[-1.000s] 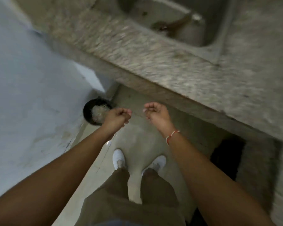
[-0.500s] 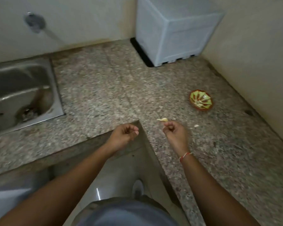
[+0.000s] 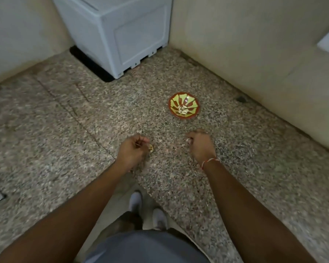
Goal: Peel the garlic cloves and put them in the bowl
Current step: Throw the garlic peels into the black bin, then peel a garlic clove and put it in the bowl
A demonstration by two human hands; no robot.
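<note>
Both grips curled: left hand by a clove, right hand pinching something pale; it could slip short of the bowl.

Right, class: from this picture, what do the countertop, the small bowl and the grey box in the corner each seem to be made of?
Countertop: looks like polished granite or terrazzo, judging by the speckled grain.
Bowl: probably glazed ceramic or painted clay, with a red rim and a green pattern.
Grey box: seems moulded plastic, with smooth matt panels and slotted feet.

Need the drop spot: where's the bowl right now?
The bowl sits on the granite counter, ahead of the right hand, right of the grey box.
</note>
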